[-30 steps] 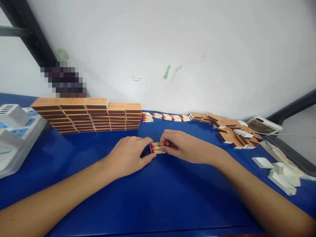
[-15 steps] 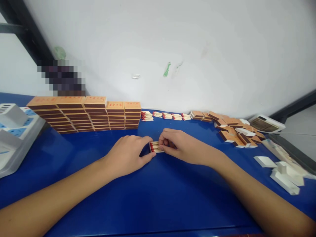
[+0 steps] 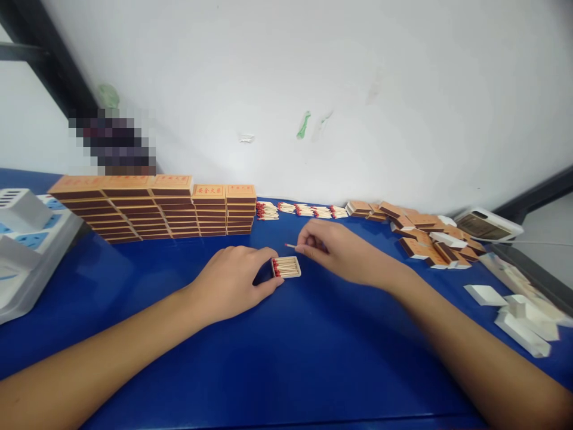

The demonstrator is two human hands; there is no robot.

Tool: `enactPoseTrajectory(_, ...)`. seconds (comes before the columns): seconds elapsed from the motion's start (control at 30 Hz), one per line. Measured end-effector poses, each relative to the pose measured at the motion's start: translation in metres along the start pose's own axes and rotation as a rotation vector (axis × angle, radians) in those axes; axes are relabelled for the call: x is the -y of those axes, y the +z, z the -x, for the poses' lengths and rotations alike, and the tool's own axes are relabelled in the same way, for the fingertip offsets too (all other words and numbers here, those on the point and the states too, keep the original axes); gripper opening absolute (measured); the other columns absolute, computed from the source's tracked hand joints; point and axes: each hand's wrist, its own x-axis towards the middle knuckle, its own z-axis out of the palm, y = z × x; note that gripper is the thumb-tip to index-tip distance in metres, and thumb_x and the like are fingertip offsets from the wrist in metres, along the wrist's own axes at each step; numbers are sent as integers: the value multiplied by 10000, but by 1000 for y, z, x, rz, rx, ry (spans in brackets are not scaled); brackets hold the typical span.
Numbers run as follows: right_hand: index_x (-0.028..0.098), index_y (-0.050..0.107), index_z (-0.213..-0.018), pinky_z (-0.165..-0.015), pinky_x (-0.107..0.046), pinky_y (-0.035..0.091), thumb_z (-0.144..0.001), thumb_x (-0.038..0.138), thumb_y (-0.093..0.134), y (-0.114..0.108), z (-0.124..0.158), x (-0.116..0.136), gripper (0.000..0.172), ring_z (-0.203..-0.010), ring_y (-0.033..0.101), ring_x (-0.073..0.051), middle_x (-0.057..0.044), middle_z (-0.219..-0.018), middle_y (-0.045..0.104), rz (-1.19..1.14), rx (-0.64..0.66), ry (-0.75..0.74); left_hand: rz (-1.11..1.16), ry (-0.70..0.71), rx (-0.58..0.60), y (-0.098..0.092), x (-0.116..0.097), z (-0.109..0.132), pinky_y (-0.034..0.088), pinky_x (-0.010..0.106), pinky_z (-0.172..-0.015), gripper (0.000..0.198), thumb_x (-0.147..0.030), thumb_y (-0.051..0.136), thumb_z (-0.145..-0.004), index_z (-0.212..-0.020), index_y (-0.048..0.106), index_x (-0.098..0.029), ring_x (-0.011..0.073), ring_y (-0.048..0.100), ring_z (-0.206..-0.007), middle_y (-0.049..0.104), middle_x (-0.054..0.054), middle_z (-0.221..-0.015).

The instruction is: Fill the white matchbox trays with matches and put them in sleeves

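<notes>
Fingers (image 3: 267, 255) of the left hand (image 3: 233, 280) curl round the left end of an open matchbox tray (image 3: 298, 268), thumb at its near corner and forefinger at its far one, gripping it flat on the blue surface (image 3: 286, 358). The tray is packed with red-headed matches (image 3: 285, 267), heads to the left. Just behind it, clear of the tray, the right hand (image 3: 340, 254) pinches a single match (image 3: 290, 245) between thumb and forefinger, head pointing left. Stacks of matchboxes (image 3: 152, 209) line the wall on the left, bundles of loose matches (image 3: 299, 210) beside them, then a heap of matchbox sleeves (image 3: 425, 236). White empty trays (image 3: 519, 316) lie at the right, and a power strip (image 3: 27, 239) at the far left.
</notes>
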Motion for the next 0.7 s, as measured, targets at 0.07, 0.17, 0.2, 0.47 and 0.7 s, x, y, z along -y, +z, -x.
enactPoseTrajectory(0.07, 199, 638, -922, -689, -307, 417, -1030, 243, 613, -1, -12, -11, 119, -764, 587, -179, -46, -904, 679, 99, -59, 43, 10, 7, -4, 0, 0, 0, 331, 302, -589, 299, -430, 645, -1010, -1240, 718, -254, 171, 588, -607, 588, -40, -653)
enactPoseTrajectory(0.17, 186, 635, -890, -696, -312, 399, -998, 182, 639, 3, -36, -27, 108, -766, 587, -187, -67, -921, 688, 233, -106, 86, 16, 23, 1, -1, -1, 1, 324, 297, -581, 297, -432, 641, -1015, -1240, 718, -253, 160, 573, -586, 574, -45, -646)
enactPoseTrajectory(0.2, 183, 634, -888, -697, -316, 391, -993, 168, 640, 4, -44, -31, 105, -771, 586, -193, -78, -933, 687, 258, -119, 96, 15, 26, 6, -2, -1, 1, 325, 295, -579, 300, -434, 640, -1015, -1243, 716, -254, 159, 572, -585, 575, -44, -649)
enactPoseTrajectory(0.47, 188, 649, -898, -704, -328, 375, -981, 180, 662, 11, -76, -40, 84, -799, 574, -219, -100, -940, 666, 298, -193, 110, 24, 14, 25, 0, 0, 0, 330, 301, -585, 312, -465, 634, -1015, -1246, 711, -270, 166, 581, -599, 599, -37, -676)
enactPoseTrajectory(0.7, 223, 704, -893, -620, -288, 391, -999, 315, 679, 8, -11, 12, 142, -653, 520, -146, 10, -755, 595, -138, -38, -30, 21, -9, 39, -2, 0, 0, 320, 308, -584, 334, -474, 640, -1011, -1247, 718, -251, 175, 582, -619, 609, -27, -696)
